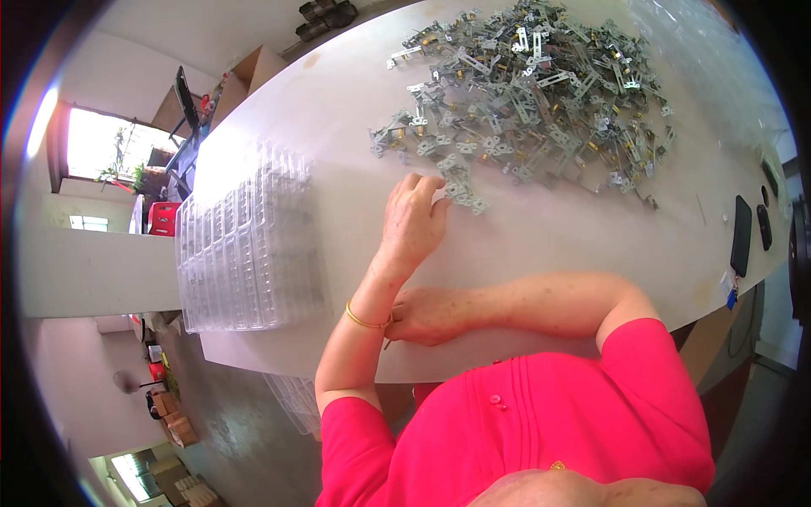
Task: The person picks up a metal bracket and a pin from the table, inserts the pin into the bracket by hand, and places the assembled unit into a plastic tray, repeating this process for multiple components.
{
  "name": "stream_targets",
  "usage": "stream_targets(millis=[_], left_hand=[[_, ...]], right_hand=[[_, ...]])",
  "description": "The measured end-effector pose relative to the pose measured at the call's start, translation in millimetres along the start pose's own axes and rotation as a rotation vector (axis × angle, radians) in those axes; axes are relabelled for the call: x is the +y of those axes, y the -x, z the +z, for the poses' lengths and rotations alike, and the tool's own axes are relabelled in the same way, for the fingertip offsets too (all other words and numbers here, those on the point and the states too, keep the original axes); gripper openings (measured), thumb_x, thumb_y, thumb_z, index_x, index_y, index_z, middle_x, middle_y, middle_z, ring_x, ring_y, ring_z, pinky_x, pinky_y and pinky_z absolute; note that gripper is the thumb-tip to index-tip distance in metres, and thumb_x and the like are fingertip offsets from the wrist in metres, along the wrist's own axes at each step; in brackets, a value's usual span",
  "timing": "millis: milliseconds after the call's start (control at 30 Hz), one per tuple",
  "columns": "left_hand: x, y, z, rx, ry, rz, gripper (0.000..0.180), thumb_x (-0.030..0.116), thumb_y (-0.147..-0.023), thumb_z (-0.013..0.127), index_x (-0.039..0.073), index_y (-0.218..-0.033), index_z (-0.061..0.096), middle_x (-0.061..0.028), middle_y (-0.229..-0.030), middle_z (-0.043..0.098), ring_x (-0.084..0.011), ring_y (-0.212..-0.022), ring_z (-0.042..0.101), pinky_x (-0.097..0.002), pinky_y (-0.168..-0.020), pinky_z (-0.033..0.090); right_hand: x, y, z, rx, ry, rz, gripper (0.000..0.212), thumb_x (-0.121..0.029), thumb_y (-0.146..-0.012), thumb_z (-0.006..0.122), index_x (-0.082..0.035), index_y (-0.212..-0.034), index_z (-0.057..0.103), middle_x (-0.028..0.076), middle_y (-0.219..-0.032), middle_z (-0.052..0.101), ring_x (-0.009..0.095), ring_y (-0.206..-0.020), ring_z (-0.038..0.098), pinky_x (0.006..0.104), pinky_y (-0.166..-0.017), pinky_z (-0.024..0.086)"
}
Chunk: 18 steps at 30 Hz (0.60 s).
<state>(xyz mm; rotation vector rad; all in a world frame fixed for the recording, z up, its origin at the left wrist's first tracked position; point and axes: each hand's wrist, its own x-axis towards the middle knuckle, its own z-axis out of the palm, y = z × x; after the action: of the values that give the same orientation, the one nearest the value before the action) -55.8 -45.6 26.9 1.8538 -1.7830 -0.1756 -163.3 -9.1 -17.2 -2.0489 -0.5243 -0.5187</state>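
Around a small metal bracket (457, 171) at the near left edge of a heap of metal parts (549, 101), the thumb and index finger of my left hand (414, 218) are closed. Its other fingers curl under, partly out of sight. My right hand (435, 316) lies low over the table's near side, its fingers bent closed and partly hidden behind my left forearm, which wears a gold bangle (365, 319). A thin brownish end (387, 345) pokes out below those fingers; what it belongs to cannot be made out. Several heap pieces show brass-coloured bits.
A stack of clear plastic trays (245, 245) stands on the white table (524, 241) at the left. Along the right edge lie a black phone (741, 235), small dark items (764, 228) and a blue-tagged key (732, 296). Clear plastic sheeting (701, 59) covers the far right.
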Motion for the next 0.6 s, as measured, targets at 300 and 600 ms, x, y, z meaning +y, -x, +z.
stream_targets(millis=[300,600], left_hand=[[-2.2,0.5,2.1,-0.129,0.154,-0.034,0.024,0.006,-0.084,0.065,0.002,-0.107,0.063,-0.0188,-0.101,0.063,-0.0381,-0.099,0.059,-0.0447,-0.087,0.047],[-1.8,8.9,-8.5,-0.236,0.114,-0.047,0.022,0.008,-0.082,0.069,-0.001,-0.101,0.062,-0.0151,-0.096,0.065,-0.0313,-0.088,0.063,-0.0396,-0.08,0.051]], right_hand=[[4.1,0.0,4.7,-0.038,-0.015,0.021,0.027,0.005,-0.077,0.06,-0.001,-0.103,0.064,0.015,-0.114,0.065,0.034,-0.11,0.061,0.044,-0.092,0.052],[4.2,0.2,4.6,0.044,0.044,-0.037,0.017,-0.001,-0.082,0.06,-0.002,-0.099,0.063,0.014,-0.098,0.069,0.034,-0.093,0.067,0.0437,-0.08,0.054]])
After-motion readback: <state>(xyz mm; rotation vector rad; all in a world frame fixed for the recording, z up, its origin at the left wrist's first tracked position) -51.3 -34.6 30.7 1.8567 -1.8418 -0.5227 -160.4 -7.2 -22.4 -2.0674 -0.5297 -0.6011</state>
